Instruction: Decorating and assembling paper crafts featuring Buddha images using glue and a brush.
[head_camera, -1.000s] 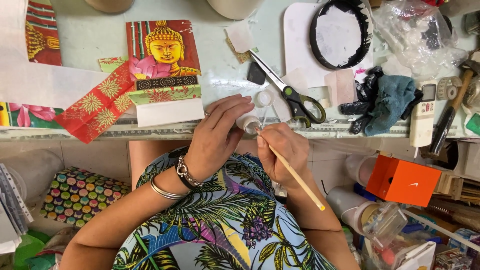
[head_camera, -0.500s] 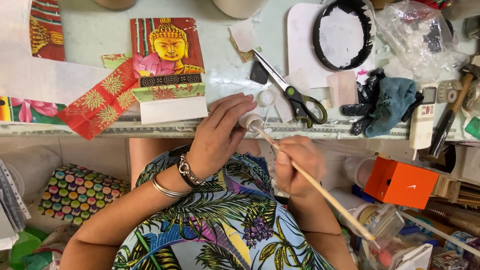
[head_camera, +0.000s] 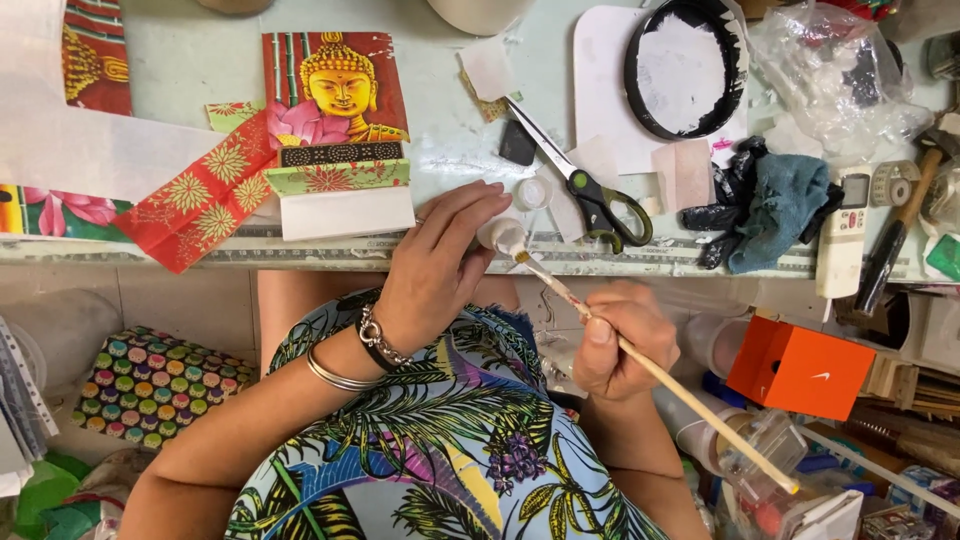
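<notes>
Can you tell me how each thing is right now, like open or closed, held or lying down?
Small white bottle: open, held by the left hand.
Bottle cap: off, lying on the table.
Paintbrush: held by the right hand, tip at the bottle mouth.
Scissors: closed, lying flat.
Black round lid: lying flat, smeared white inside.
Orange box: closed.
Hammer: lying down, untouched.
</notes>
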